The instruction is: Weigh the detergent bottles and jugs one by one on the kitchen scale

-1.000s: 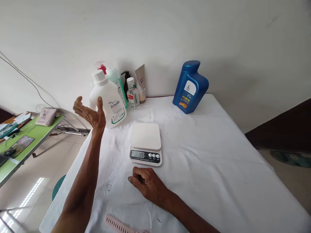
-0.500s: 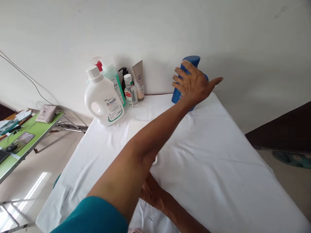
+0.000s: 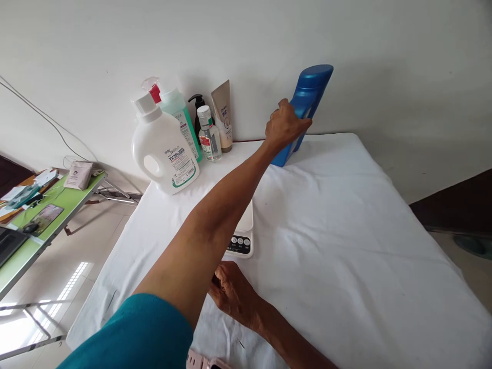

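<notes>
My left hand (image 3: 286,124) reaches across to the far side of the table. It is closed round a blue bottle (image 3: 312,84) with a slanted top, which tilts to the right near the wall. Below my left forearm, my right hand (image 3: 234,292) rests low over the cloth with its fingers curled. Their tips are partly hidden by the forearm, so what they hold, if anything, cannot be made out. Between the hands lies a white kitchen scale (image 3: 246,248) with a black button panel, largely covered by my left arm.
At the back left stand a white detergent jug (image 3: 165,154), a green bottle (image 3: 184,120), a small clear bottle (image 3: 210,141), a black pump bottle (image 3: 197,102) and a beige tube (image 3: 223,113). A pink watch strap (image 3: 198,360) shows at the bottom. A green table (image 3: 73,205) stands left.
My left hand has gone from spread fingers over the blue bottle to a grip round it, and the bottle now tilts right. More of the scale and my right hand shows.
</notes>
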Demonstrator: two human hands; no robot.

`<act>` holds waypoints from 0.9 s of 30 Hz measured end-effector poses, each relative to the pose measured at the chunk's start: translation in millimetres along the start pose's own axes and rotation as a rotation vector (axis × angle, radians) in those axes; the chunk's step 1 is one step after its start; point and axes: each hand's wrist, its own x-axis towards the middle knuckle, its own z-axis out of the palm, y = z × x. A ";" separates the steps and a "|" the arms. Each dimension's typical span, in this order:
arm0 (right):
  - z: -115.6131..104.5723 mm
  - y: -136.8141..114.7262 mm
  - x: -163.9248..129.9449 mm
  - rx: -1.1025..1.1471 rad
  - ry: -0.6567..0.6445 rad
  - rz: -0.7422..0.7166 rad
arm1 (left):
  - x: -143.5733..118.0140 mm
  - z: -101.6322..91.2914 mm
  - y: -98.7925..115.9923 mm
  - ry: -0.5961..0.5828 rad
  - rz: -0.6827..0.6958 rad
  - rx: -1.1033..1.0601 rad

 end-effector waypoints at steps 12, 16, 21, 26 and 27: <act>0.1 3.1 -1.5 0.170 -0.002 0.027 | -11.4 -10.6 -50.5 0.184 0.100 -0.236; 1.4 4.3 -2.5 0.153 0.007 0.014 | -49.0 -50.0 -59.6 0.157 0.234 -0.363; 2.8 5.0 -2.2 0.161 0.003 0.053 | -109.9 -112.9 -43.1 0.153 0.301 -0.421; 3.1 5.0 -1.0 0.137 0.008 0.054 | -161.3 -156.4 -33.6 0.173 0.191 -0.432; 3.0 4.8 -1.0 0.140 0.007 0.056 | -168.0 -160.5 -35.4 0.172 0.182 -0.417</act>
